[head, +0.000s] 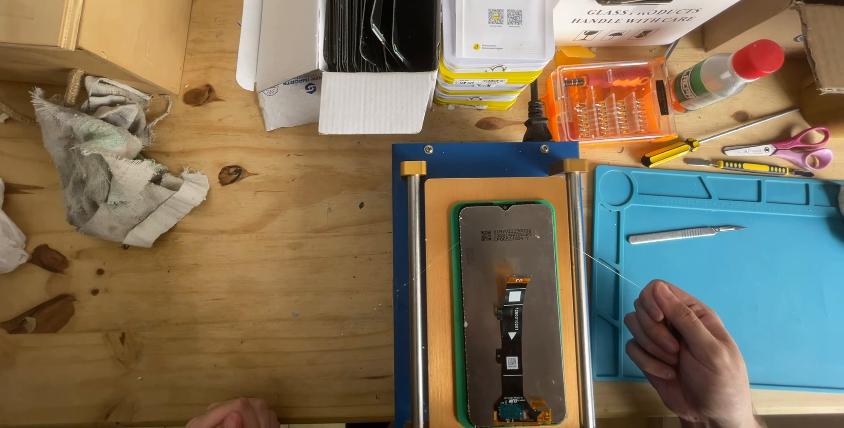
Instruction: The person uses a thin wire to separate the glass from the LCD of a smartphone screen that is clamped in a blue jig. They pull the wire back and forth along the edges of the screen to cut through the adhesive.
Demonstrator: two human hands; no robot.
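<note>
Your right hand [684, 351] pinches thin wire [607, 272] over the fragile phone screen [510, 305]; left hand [233, 413] mostly hidden, grip unclear. Hold the screen by its edges.

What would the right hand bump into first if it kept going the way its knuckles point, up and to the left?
Probably the right metal rail of the blue frame, then the phone screen panel lying beyond it. The right hand may sit higher than the rail, so it could pass over.

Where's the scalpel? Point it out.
The scalpel lies on the blue mat, near its upper left, above the right hand and right of the phone screen.
</note>
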